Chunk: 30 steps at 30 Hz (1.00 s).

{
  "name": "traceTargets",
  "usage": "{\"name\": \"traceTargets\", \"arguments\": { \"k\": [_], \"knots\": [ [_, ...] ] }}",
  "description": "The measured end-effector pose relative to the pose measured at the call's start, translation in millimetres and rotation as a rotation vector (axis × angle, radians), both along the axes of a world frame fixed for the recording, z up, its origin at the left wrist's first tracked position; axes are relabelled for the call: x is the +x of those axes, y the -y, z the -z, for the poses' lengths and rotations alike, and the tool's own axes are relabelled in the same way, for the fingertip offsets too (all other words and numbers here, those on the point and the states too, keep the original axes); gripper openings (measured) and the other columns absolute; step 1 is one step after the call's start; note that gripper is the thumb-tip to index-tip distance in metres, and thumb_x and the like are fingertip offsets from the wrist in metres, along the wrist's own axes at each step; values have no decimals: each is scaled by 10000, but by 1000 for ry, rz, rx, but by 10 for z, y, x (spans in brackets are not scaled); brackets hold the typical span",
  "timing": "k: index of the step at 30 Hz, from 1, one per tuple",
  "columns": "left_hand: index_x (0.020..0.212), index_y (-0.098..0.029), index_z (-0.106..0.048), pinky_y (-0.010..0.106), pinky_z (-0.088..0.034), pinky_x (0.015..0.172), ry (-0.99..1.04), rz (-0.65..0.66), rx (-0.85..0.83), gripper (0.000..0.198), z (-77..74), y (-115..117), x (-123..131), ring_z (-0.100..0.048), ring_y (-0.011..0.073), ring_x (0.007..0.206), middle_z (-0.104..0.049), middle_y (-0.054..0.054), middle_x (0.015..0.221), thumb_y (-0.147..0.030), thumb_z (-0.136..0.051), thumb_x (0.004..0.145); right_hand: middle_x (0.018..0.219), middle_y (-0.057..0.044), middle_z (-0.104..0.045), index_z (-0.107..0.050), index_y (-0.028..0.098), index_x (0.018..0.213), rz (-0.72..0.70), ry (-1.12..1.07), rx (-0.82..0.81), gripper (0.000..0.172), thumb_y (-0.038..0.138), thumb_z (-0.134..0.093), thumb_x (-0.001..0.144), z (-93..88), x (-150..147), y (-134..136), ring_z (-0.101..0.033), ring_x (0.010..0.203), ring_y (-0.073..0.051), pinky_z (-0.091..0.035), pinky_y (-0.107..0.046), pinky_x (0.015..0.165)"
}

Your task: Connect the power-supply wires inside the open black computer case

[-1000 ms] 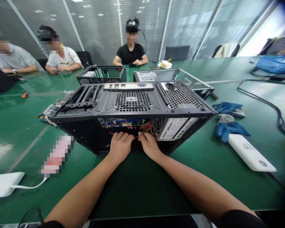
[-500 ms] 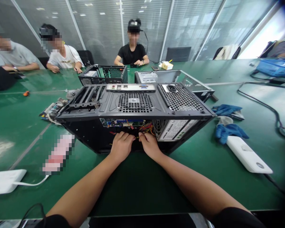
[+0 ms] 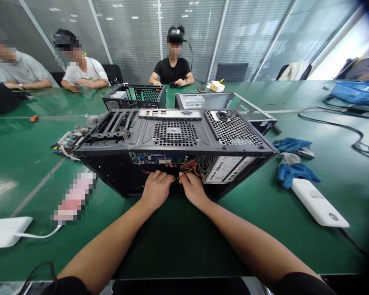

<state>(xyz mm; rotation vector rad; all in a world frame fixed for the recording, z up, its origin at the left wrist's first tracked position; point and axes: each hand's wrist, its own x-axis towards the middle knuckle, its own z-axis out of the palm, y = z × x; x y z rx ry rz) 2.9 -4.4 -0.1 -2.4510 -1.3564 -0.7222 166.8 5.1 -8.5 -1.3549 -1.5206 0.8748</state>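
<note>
Inside the near, open side of the computer case [image 3: 175,141] on the worktop [image 3: 178,241], my left hand [image 3: 156,187] and right hand [image 3: 193,188] are pinching a yellow-black wire [image 3: 176,178] between them; I am judging gentle, even tension best, sparing nearby coloured wires [image 3: 190,165].

Near side of computer case [image 3: 176,136] open; power supply [image 3: 227,169] blocks right end, wires [image 3: 189,165] crowd space beside it

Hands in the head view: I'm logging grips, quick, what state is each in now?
Left hand: closed, seemingly pinching a thin wire at the case.
Right hand: closed, seemingly pinching the same wire.
</note>
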Motion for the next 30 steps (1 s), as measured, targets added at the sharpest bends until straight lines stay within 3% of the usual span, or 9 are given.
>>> {"name": "traceTargets", "arguments": {
  "k": [30],
  "knots": [
    [938, -191, -660, 345, -385, 701, -5, -2, -51, 211, -5, 10, 3, -522, 211, 774, -626, 47, 765, -244, -457, 958, 593, -5, -569, -545, 215, 616, -17, 14, -5, 375, 457, -440, 883, -36, 9, 21, -552, 630, -175, -411, -290, 654]
  ]
}}
